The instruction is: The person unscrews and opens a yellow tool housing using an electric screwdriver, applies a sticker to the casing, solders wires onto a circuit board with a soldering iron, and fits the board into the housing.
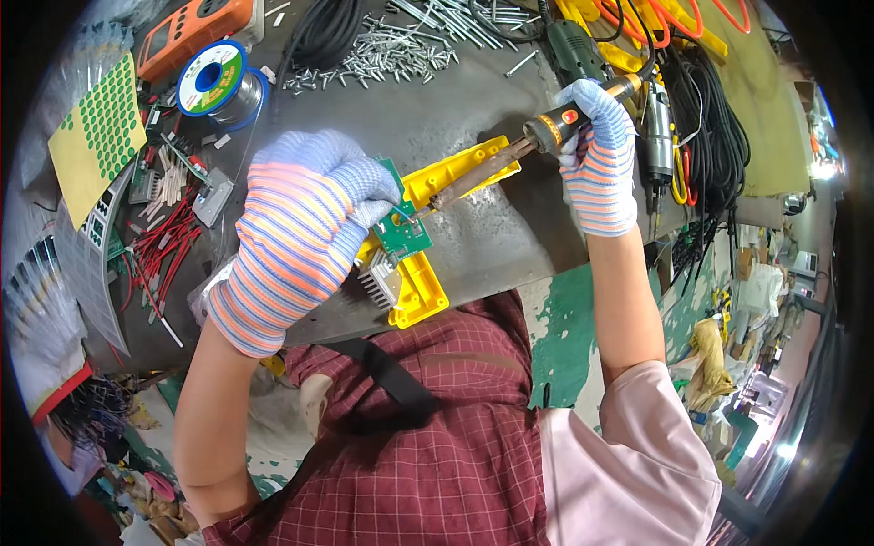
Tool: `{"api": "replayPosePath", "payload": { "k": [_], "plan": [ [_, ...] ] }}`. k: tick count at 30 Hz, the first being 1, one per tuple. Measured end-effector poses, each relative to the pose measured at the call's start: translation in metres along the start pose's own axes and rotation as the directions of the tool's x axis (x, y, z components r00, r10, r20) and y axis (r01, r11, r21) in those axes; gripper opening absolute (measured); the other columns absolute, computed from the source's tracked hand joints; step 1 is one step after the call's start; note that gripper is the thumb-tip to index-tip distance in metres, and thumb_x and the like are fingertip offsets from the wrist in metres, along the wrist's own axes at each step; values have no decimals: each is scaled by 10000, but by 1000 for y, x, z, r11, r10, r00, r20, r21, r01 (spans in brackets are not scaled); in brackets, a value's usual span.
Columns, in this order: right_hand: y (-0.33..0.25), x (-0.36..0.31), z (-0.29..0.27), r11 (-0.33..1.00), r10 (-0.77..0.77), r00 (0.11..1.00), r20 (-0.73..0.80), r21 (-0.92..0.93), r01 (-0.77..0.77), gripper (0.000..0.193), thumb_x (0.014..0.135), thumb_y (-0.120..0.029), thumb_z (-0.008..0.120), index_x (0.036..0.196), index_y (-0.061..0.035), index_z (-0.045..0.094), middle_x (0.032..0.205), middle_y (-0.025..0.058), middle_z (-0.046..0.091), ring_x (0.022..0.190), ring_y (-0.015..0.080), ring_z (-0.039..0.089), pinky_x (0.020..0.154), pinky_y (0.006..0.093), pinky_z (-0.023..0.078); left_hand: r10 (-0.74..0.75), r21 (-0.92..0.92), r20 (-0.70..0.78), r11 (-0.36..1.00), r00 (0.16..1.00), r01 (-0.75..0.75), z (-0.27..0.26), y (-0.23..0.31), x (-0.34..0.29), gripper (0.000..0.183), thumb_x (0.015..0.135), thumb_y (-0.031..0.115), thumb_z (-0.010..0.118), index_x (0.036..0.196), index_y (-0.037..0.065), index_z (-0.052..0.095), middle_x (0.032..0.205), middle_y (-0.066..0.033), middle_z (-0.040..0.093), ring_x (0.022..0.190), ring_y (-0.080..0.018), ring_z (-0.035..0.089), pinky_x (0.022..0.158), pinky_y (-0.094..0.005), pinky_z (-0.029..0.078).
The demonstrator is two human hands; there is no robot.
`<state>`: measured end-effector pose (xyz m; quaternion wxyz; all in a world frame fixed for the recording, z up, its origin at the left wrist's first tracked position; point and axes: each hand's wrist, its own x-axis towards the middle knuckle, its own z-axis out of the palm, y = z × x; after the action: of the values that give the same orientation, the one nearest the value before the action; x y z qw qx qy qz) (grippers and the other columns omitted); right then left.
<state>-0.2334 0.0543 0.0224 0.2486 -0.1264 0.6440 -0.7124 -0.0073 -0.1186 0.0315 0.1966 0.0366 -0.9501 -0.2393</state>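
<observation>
My right hand (596, 155), in a striped knit glove, grips a soldering iron (551, 127) by its black and orange handle. The iron's brown metal shaft slants down to the left, its tip at a green circuit board (405, 238). My left hand (314, 214), gloved alike, pinches a thin wire (401, 212) whose end meets the board near that tip. Whether it is solder or a lead, I cannot tell. The board lies over a yellow plastic housing half (420, 289), pistol-like in shape. A silver finned heat sink (380, 280) sits at the board's lower edge.
At left stand a solder spool (214, 80) and an orange meter (193, 35), near red wires (171, 241) and a sheet of green stickers (98, 136). Loose screws (382, 55) lie at the back. An electric screwdriver (657, 136) and black cables (715, 127) are at right.
</observation>
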Motion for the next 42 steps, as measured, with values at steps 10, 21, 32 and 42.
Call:
{"api": "replayPosePath", "payload": {
  "k": [10, 21, 32, 42],
  "plan": [
    [-1, 2, -3, 993, -40, 999, -30, 107, 43, 188, 877, -264, 691, 836, -85, 652, 641, -13, 576, 454, 49, 479, 411, 191, 344, 62, 77, 7, 995, 998, -62, -2, 0, 3, 157, 708, 89, 732, 862, 90, 702, 825, -91, 620, 793, -296, 596, 777, -423, 448],
    [-1, 0, 8, 992, -50, 998, -23, 113, 52, 188, 870, -261, 695, 822, -84, 650, 627, -15, 574, 456, 52, 482, 411, 195, 347, 134, 192, 2, 973, 991, -132, 0, 1, 1, 162, 688, 144, 726, 843, 101, 704, 810, -83, 619, 801, -298, 600, 800, -453, 459],
    [13, 9, 6, 1000, -2, 1000, -15, 25, 3, 210, 903, -288, 687, 880, -81, 658, 725, -8, 631, 468, 35, 475, 420, 187, 365, 101, 197, 77, 974, 992, -115, 0, 1, 3, 170, 707, 180, 694, 865, 119, 705, 818, -72, 618, 833, -292, 603, 866, -475, 456],
    [-8, 8, -11, 972, 58, 998, 34, 226, -64, 169, 907, -268, 634, 854, -110, 665, 712, -17, 617, 486, 42, 479, 419, 194, 335, 111, 192, 47, 974, 993, -118, 0, 3, 3, 175, 694, 147, 702, 867, 123, 709, 821, -65, 612, 833, -278, 617, 972, -491, 451]
  ]
}}
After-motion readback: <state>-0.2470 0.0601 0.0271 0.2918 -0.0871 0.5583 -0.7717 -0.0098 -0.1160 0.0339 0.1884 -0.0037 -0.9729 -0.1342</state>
